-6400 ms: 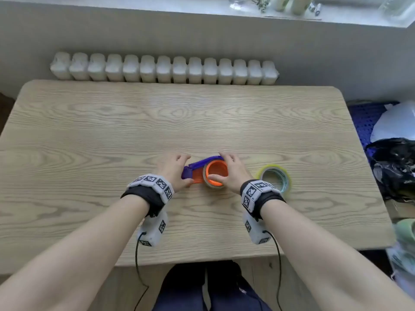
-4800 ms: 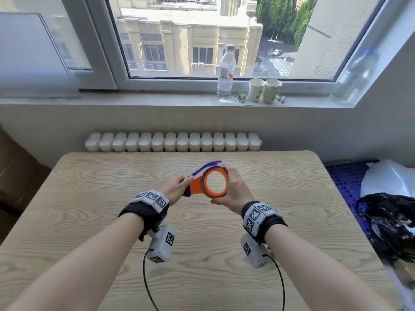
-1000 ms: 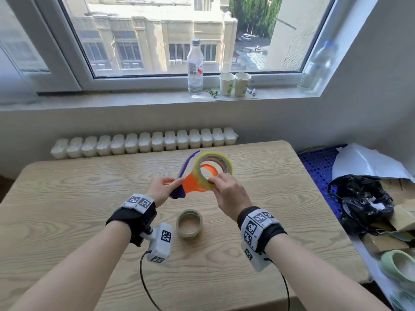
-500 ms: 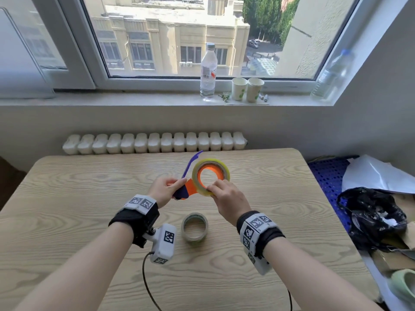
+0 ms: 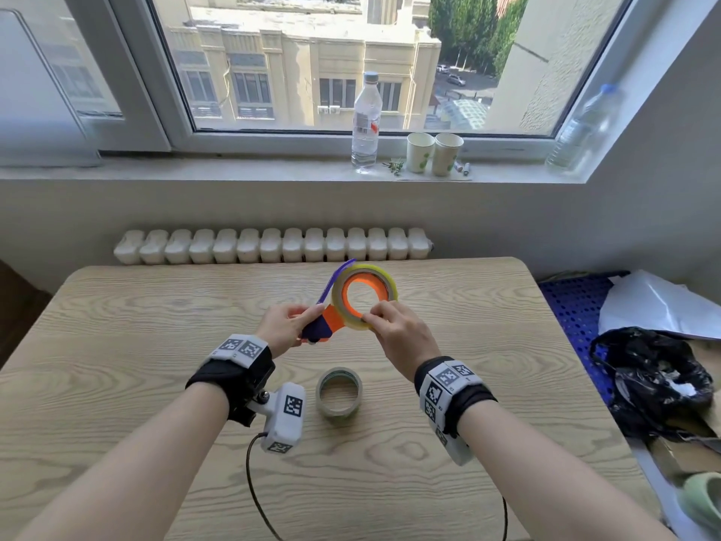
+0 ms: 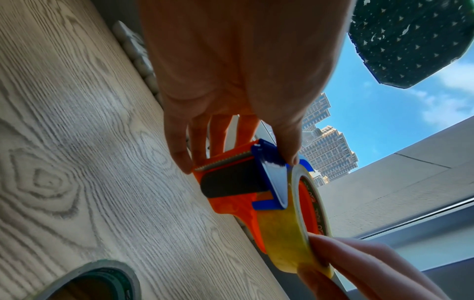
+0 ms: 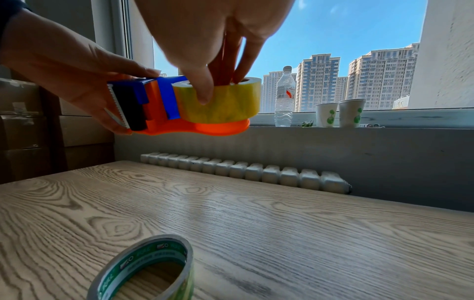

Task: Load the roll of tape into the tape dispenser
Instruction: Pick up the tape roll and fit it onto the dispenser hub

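Note:
I hold an orange and blue tape dispenser in the air above the table. My left hand grips its blade end. A yellowish clear roll of tape sits around the dispenser's orange hub. My right hand pinches the roll's near rim, thumb on the outside and fingers inside the hub.
An almost used-up tape roll with green print lies flat on the wooden table between my wrists. A radiator runs behind the table. A bottle and two paper cups stand on the sill. Bags lie right.
The yellowish roll, tilted over the hub a second ago, now sits squarely around it. Both hands keep their hold. The head view has shifted a little.

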Motion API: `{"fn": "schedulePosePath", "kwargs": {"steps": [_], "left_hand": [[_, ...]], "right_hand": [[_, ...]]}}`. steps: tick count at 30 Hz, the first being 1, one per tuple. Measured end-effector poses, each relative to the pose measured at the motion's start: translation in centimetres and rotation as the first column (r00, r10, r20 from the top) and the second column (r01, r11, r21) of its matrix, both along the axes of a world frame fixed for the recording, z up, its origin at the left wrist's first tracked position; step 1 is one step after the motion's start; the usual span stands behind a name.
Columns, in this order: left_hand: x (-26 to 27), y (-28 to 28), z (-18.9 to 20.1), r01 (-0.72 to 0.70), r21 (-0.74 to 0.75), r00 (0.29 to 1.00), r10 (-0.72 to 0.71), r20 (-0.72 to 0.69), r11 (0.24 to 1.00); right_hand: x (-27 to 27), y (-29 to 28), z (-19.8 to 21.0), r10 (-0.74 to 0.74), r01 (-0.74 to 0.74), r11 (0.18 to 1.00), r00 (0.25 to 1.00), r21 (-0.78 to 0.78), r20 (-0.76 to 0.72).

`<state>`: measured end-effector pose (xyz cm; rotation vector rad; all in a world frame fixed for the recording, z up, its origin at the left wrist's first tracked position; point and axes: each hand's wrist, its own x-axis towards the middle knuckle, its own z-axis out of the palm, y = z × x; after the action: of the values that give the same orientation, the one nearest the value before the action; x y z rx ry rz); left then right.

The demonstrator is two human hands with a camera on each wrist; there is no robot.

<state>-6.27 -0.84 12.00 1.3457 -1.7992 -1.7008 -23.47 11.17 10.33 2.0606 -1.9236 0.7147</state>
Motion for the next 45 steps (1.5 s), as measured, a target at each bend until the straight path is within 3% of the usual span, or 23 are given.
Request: {"fn": "schedulePosePath", "kwargs": {"steps": [19,25,32,40,43,45], "left_hand": [[0.0,-0.2,1.1,-0.014,0.078,0.998,0.019,-0.062,0.997],[0.7,-1.2,2.3,0.032,0.038,0.999,-0.033,0.022,0.999],[0.9,-1.3,4.4,0.207,-0.031,0.972,-0.202,0.119,0.978],[0.8,-1.8,5.8,0.311,-0.105,0.941,-0.291,0.172,0.945],[0.8,-2.1,5.9,0.214,-0.065,0.97,-0.204,0.131,0.975],[0.9,-2.6,5.5,0.088,0.111,0.996,-0.084,-0.041,0.99]], "right_hand": [[-0.5,-0.3,1.0,-0.103,0.106,0.992,0.994,-0.075,0.032],[-0.9,-1.5,2.2,-0.075,0.055,0.988,0.988,0.142,0.139],[-0.8,-2.5,2.8,-0.082,-0.011,0.9,0.977,0.435,0.195],[0.0,-2.1,2.4,-0.112,-0.069,0.911,0.909,0.407,0.402],[0.2,-2.1,2.1,-0.174,-0.035,0.929,0.839,0.37,0.515],[0.2,-2.1,2.2,-0.231,-0.002,0.938,0.744,0.348,0.627]]}}
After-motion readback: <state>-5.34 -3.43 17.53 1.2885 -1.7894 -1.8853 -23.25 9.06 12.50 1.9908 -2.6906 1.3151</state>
